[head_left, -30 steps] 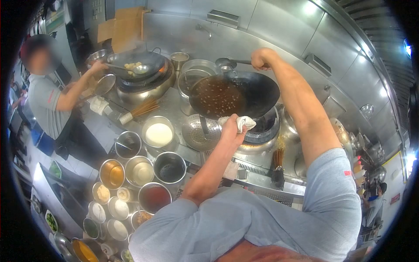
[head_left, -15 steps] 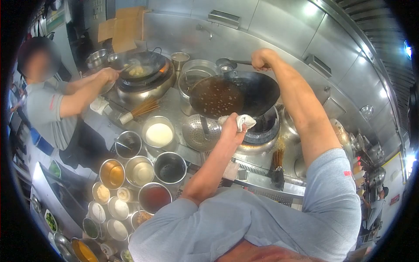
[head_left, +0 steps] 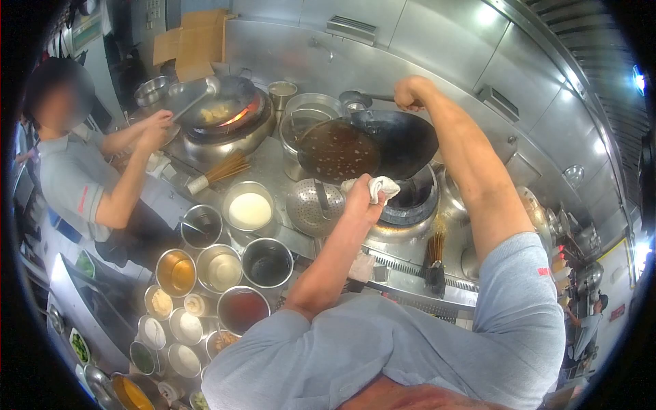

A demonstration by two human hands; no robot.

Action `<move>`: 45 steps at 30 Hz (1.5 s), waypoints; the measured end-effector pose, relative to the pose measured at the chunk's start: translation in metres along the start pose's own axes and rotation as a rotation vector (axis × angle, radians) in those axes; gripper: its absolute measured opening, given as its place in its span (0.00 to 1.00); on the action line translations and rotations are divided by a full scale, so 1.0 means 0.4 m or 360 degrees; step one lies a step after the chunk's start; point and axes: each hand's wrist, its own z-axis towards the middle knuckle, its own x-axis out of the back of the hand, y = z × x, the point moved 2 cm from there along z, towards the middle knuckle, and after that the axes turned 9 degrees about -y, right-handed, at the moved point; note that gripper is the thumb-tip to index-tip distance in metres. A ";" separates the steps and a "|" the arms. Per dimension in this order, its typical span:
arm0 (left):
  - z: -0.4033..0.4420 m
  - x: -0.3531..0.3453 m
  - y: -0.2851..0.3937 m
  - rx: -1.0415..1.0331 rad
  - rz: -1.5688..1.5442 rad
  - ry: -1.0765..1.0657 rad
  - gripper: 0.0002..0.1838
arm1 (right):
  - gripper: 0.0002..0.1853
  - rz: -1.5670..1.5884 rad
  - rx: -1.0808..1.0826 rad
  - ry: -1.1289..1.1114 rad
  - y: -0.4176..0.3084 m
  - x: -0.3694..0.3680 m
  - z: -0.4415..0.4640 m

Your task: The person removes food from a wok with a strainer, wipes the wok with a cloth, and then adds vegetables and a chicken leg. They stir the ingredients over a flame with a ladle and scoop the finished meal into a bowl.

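A black wok (head_left: pixel 408 147) is tilted to the left above the burner (head_left: pixel 410 205), with brown liquid and small light pieces pooled in its left part. My left hand (head_left: pixel 363 195) is closed on a white cloth (head_left: pixel 383 188) at the wok's near edge. Beyond the wok, my right hand (head_left: pixel 411 92) is closed round the handle of a ladle (head_left: pixel 354 100), whose bowl is over the wok's far side. A metal pot (head_left: pixel 292 164) stands under the wok's left edge. Next to it lies a perforated strainer (head_left: pixel 311 208).
At the left, a co-worker (head_left: pixel 89 171) holds a long ladle over another wok (head_left: pixel 232 92), with flames at its edge. Several containers of sauces stand at the lower left, among them a pot of white liquid (head_left: pixel 249 210). A bamboo brush (head_left: pixel 435 263) is near the front edge.
The co-worker's hands have shifted and their ladle is now raised over the other wok, where flames have appeared. My hands and the tilted wok have hardly moved.
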 end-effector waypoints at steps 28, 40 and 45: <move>0.035 -0.010 0.033 0.0053 -0.0119 -0.0069 0.05 | 0.06 -0.0099 -0.0130 -0.0115 0.007 0.022 0.010; 0.051 -0.033 0.049 0.0003 -0.0196 -0.0190 0.11 | 0.06 -0.0204 -0.0169 -0.0072 0.000 0.036 0.004; 0.046 -0.061 0.062 -0.0020 -0.0214 -0.0179 0.15 | 0.05 -0.0199 -0.0163 -0.0006 -0.004 0.044 0.001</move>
